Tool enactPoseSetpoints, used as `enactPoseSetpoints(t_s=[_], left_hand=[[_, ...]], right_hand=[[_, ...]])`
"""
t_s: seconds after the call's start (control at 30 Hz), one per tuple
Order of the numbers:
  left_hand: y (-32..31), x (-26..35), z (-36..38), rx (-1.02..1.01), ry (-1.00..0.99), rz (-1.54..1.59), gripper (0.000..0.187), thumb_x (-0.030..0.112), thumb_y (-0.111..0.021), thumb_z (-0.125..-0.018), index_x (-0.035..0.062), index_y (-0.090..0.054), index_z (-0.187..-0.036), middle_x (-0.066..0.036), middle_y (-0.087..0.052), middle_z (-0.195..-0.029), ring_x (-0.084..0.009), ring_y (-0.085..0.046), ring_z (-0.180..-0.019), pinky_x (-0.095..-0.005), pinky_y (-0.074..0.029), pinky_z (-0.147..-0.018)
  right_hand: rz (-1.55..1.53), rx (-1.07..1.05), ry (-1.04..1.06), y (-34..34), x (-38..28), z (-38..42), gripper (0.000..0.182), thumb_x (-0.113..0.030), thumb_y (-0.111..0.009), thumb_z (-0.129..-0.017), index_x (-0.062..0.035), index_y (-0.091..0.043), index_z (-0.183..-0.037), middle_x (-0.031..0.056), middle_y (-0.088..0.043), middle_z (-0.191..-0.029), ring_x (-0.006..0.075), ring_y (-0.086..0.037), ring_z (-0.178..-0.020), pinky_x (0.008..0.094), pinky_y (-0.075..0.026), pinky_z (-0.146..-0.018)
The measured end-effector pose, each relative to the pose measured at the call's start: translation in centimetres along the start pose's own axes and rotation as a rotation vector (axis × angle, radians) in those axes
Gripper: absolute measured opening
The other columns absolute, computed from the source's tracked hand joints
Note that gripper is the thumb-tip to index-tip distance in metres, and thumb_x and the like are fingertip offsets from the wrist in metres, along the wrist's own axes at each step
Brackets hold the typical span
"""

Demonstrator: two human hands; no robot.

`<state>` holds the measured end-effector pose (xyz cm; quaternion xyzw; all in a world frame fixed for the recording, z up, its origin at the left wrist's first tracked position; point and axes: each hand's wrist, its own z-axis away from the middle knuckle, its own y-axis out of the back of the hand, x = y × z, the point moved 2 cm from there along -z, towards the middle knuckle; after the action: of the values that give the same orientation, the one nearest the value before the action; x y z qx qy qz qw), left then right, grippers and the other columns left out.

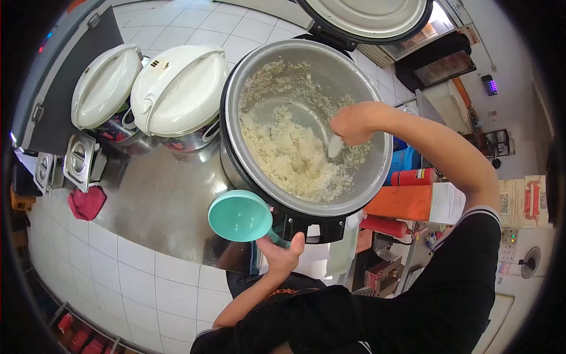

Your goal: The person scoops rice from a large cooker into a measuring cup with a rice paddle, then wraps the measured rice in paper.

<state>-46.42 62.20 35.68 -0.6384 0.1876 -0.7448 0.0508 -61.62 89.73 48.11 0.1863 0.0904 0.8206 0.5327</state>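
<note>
A large round metal pot [377, 159] stands open, with white rice [289, 150] heaped at its bottom and stuck to its inner wall. Inside it, my right hand [354, 124] is closed on a white paddle [335, 146], whose lower end meets the rice. My left hand [281, 255] grips the handle of a teal bowl-shaped scoop [239, 215] just outside the pot's near rim. The inside of the scoop shows no food. The pot's raised lid [371, 15] is at the top.
Two lidded white pots [177, 88] [106, 85] stand left on the metal counter [159, 194]. Beyond them are lidded steel containers [79, 156] and a red cloth [86, 202]. Right of the pot are an orange box [398, 202] and red cylinders [413, 177].
</note>
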Motion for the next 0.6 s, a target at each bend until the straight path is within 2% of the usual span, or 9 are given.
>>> enactPoseSetpoints(t_s=[0.03,0.13,0.2,0.23,0.3,0.33,0.4,0.53,0.6], left_hand=[[0.0,0.1,-0.1,-0.018,-0.006,-0.010,0.092,0.033,-0.080,-0.075,-0.0070,-0.025,-0.137,-0.018,-0.038,-0.132,-0.0282,-0.041,-0.123,-0.0400,-0.032,-0.107],[0.0,0.0,0.3,-0.030,0.000,-0.030,0.094,0.035,-0.079,-0.076,-0.0077,-0.024,-0.138,-0.019,-0.037,-0.133,-0.0288,-0.040,-0.125,-0.0404,-0.031,-0.108],[0.1,-0.1,0.5,-0.024,0.006,-0.036,0.095,0.037,-0.079,-0.076,-0.0080,-0.023,-0.139,-0.020,-0.037,-0.134,-0.0291,-0.039,-0.125,-0.0404,-0.031,-0.108],[0.2,-0.1,0.4,-0.024,-0.025,-0.061,0.096,0.037,-0.078,-0.076,-0.0083,-0.022,-0.140,-0.020,-0.036,-0.135,-0.0296,-0.039,-0.126,-0.0405,-0.031,-0.108],[0.3,-0.1,0.4,-0.018,-0.050,-0.089,0.097,0.038,-0.077,-0.077,-0.0086,-0.020,-0.140,-0.021,-0.035,-0.136,-0.0301,-0.038,-0.127,-0.0406,-0.030,-0.108],[0.3,-0.2,0.8,-0.011,-0.014,-0.091,0.098,0.039,-0.077,-0.077,-0.0088,-0.019,-0.141,-0.021,-0.034,-0.137,-0.0305,-0.037,-0.128,-0.0410,-0.030,-0.109],[0.3,-0.7,1.1,-0.037,0.012,-0.087,0.099,0.039,-0.076,-0.078,-0.0090,-0.018,-0.141,-0.021,-0.033,-0.138,-0.0309,-0.035,-0.129,-0.0415,-0.029,-0.109],[0.9,-0.8,1.2,-0.062,-0.042,-0.162,0.101,0.043,-0.073,-0.080,-0.0093,-0.013,-0.142,-0.023,-0.030,-0.140,-0.0324,-0.032,-0.131,-0.0430,-0.026,-0.111],[0.9,-0.8,1.1,-0.089,-0.062,-0.203,0.102,0.044,-0.072,-0.080,-0.0096,-0.011,-0.143,-0.024,-0.029,-0.141,-0.0330,-0.031,-0.132,-0.0432,-0.025,-0.111]], right_hand=[[0.002,-0.003,0.009,0.9,-0.3,0.8,0.026,-0.012,-0.058,-0.079,0.0107,-0.068,-0.087,0.0244,-0.068,-0.084,0.0380,-0.067,-0.081,0.0470,-0.052,-0.071],[-0.093,-0.220,0.099,0.8,-2.7,1.3,0.023,-0.010,-0.059,-0.079,0.0086,-0.068,-0.086,0.0260,-0.068,-0.085,0.0393,-0.067,-0.084,0.0474,-0.053,-0.072],[-0.155,-0.029,0.163,-0.9,-5.2,0.1,0.024,-0.012,-0.061,-0.079,0.0085,-0.069,-0.088,0.0264,-0.068,-0.086,0.0384,-0.068,-0.084,0.0466,-0.053,-0.072],[-0.159,-0.035,0.166,-1.7,-6.2,-0.7,0.024,-0.012,-0.061,-0.079,0.0085,-0.069,-0.088,0.0264,-0.068,-0.086,0.0384,-0.068,-0.084,0.0466,-0.053,-0.072],[-0.253,0.106,0.056,-2.4,-7.6,-2.0,0.019,-0.008,-0.063,-0.078,0.0056,-0.071,-0.090,0.0224,-0.070,-0.085,0.0347,-0.068,-0.081,0.0443,-0.053,-0.071],[-0.257,0.099,0.059,-2.6,-7.2,-2.5,0.019,-0.008,-0.063,-0.078,0.0056,-0.071,-0.090,0.0224,-0.070,-0.085,0.0347,-0.068,-0.081,0.0443,-0.053,-0.071],[-0.273,0.033,0.039,-2.1,-5.0,-2.9,0.027,-0.018,-0.064,-0.083,0.0069,-0.069,-0.091,0.0246,-0.069,-0.088,0.0356,-0.068,-0.084,0.0455,-0.053,-0.073],[-0.484,0.097,0.043,1.4,-1.6,-0.3,0.026,-0.018,-0.064,-0.084,0.0066,-0.069,-0.091,0.0256,-0.069,-0.088,0.0355,-0.068,-0.086,0.0462,-0.052,-0.075],[-0.413,-0.146,0.196,1.3,-3.4,0.2,0.024,-0.016,-0.061,-0.086,0.0069,-0.068,-0.089,0.0262,-0.068,-0.087,0.0366,-0.067,-0.087,0.0465,-0.052,-0.077]])
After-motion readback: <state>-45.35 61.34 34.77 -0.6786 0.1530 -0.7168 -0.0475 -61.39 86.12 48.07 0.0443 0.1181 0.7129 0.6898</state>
